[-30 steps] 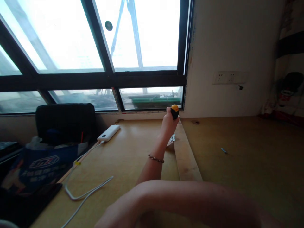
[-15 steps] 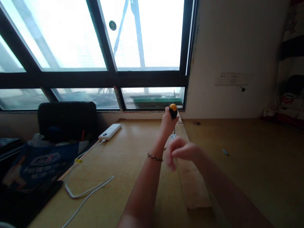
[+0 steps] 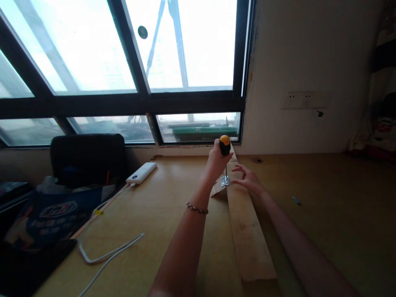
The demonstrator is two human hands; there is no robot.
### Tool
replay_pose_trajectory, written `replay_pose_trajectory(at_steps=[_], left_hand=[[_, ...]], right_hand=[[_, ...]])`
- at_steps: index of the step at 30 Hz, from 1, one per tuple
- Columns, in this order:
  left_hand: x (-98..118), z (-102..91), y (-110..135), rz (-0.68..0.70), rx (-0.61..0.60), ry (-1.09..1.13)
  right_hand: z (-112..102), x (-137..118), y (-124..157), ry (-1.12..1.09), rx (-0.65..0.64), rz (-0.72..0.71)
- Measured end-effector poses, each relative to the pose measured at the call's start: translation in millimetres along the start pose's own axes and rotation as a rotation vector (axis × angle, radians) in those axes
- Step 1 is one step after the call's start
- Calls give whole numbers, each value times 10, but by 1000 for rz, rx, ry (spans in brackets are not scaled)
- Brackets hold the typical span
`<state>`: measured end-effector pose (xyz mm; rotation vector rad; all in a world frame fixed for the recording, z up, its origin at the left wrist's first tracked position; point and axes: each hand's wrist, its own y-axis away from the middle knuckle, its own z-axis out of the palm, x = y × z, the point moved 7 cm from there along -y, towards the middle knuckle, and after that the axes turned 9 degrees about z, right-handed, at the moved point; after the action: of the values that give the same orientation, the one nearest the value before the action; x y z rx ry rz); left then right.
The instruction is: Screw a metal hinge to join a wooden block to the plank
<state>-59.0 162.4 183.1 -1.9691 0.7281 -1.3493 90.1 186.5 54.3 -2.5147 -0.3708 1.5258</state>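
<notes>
My left hand (image 3: 217,160) is wrapped round the yellow and black handle of a screwdriver (image 3: 225,145), held upright. Its shaft runs down to a small metal hinge (image 3: 225,180) on a long wooden board (image 3: 247,231). A smaller piece of wood (image 3: 218,188) slants out to the left of the hinge, partly hidden by my left forearm. Just right of the hinge, my right hand (image 3: 249,180) hovers at the board with its fingers apart and nothing in them. I cannot tell whether its fingertips touch the wood.
Screws (image 3: 296,200) lie on the table (image 3: 173,198) to the right. On the left are a white power bank (image 3: 141,173) and its white cable (image 3: 108,258). A dark chair (image 3: 88,159) and a blue bag (image 3: 62,210) stand beyond the table's left edge, below the window.
My right hand has moved forward from near my left wrist to beside the hinge, and its fingers have spread. My left hand keeps its grip on the screwdriver.
</notes>
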Motion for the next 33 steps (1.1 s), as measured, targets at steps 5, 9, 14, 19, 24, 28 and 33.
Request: replay_pose_trajectory(at_steps=[5,9,14,19,24,28,33], left_hand=[[-54,-14,-1,-16,20,-26],[-95,-71,-11,-18,59,-98],[-152,-88,-25,-29,62,-123],[-184,-102,-33,-52,77,-51],[-215,-119,-40,-99,-8,160],[-167,-69,-30,-53,-134,339],[-151,17,-13,47,-130,306]], right_hand=[[104,-202,9,191,10,-87],[174,-119,-3,142,-1,-59],[170,-44,5,70,7,-43],[162,-65,24,72,13,-67],[161,-57,27,70,9,-57],[159,-58,33,76,18,-59],[163,-68,38,77,14,-70]])
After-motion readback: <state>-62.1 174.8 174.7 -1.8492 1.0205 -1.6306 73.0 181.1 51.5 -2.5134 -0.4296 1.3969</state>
